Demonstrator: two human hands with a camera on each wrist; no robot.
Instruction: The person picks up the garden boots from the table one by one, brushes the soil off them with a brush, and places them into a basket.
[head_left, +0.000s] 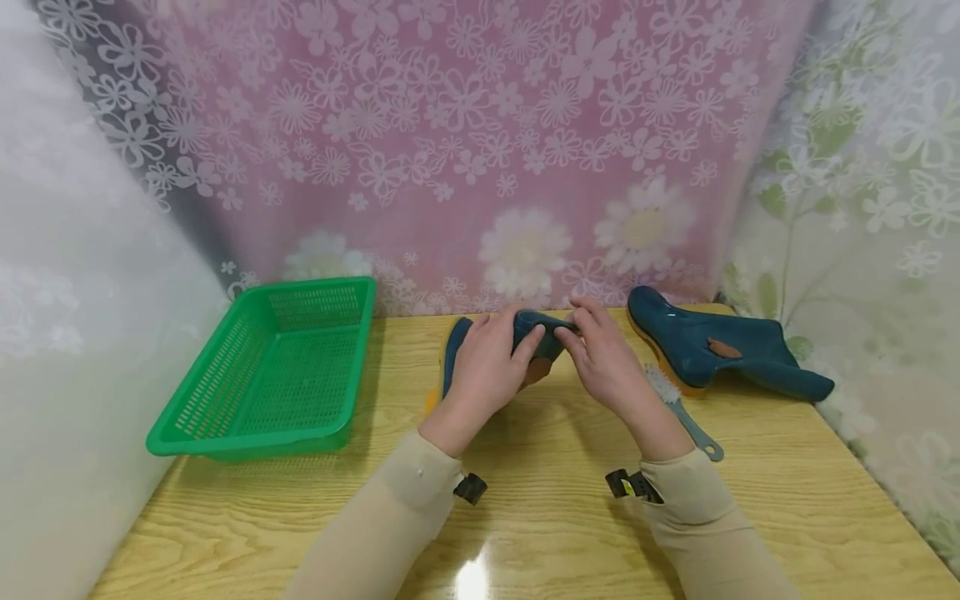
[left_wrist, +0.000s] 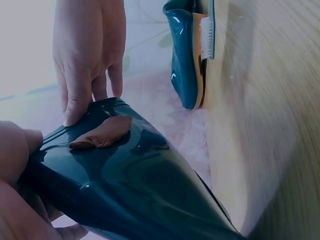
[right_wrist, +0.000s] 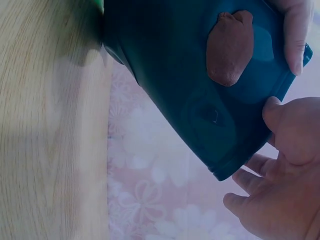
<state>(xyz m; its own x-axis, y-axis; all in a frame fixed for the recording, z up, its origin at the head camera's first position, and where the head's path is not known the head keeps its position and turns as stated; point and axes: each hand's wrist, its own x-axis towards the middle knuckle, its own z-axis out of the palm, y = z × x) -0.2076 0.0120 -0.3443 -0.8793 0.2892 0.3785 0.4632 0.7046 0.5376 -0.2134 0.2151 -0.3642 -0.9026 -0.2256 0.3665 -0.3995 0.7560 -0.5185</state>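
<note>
Both hands hold a dark teal rain boot [head_left: 551, 343] by the top rim of its shaft. On the left side, the left hand [head_left: 489, 360] grips the rim, thumb on the near side. Opposite it, the right hand [head_left: 606, 360] pinches the rim between thumb and fingers. A brown, mud-like patch [right_wrist: 230, 50] sticks to the shaft. The boot's foot, with a yellow-orange sole, points away at the left and is partly hidden by the left hand. A second teal boot [head_left: 738, 337] lies on its side at the right, with a brown patch [head_left: 723, 347] on it.
A grey-handled scrub brush [head_left: 699, 432] with white bristles lies against the second boot's sole. At the left stands a green plastic basket [head_left: 363, 358]. Everything rests on a wooden table [head_left: 555, 533], with flowered curtains [head_left: 450, 167] behind and at the sides.
</note>
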